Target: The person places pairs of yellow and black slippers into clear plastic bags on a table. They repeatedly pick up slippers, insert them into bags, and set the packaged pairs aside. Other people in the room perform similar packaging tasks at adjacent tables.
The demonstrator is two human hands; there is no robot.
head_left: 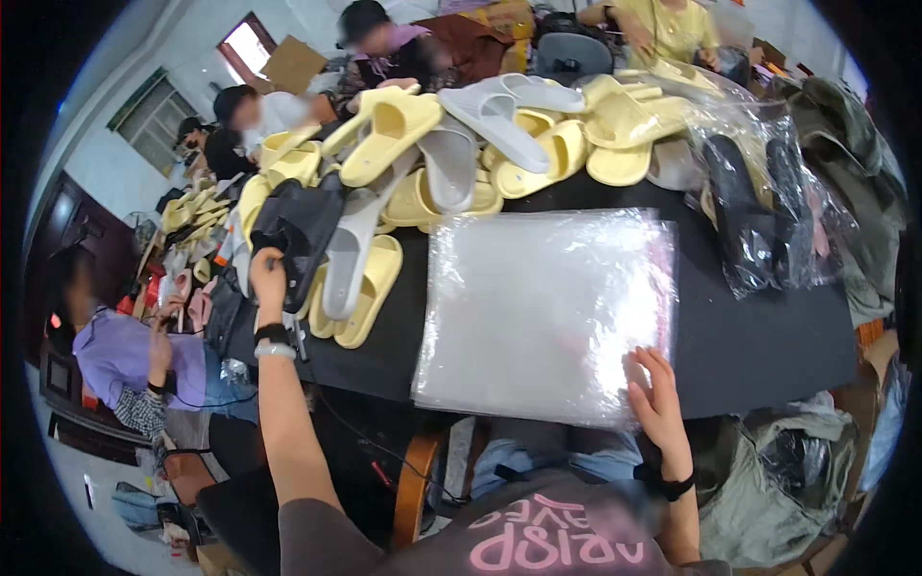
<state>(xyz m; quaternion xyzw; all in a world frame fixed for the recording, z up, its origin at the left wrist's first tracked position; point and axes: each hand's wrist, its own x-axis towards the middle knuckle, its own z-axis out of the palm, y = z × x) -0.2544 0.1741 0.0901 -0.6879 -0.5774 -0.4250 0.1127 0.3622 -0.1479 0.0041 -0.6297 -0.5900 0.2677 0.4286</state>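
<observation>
Black table beneath piled slippers, clear plastic bags, bagged slippers

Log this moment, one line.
Left hand: holding black footwear | Right hand: open, at edge of clear bags | Beyond bags: yellow slippers, grey slippers, piled | Right: bagged black slippers

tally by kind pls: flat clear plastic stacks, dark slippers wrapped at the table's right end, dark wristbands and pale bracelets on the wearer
Clear plastic stack, under the right hand: 1
Wrapped dark slippers: 2
Dark wristbands: 2
Pale bracelet: 1
Total: 6
</observation>
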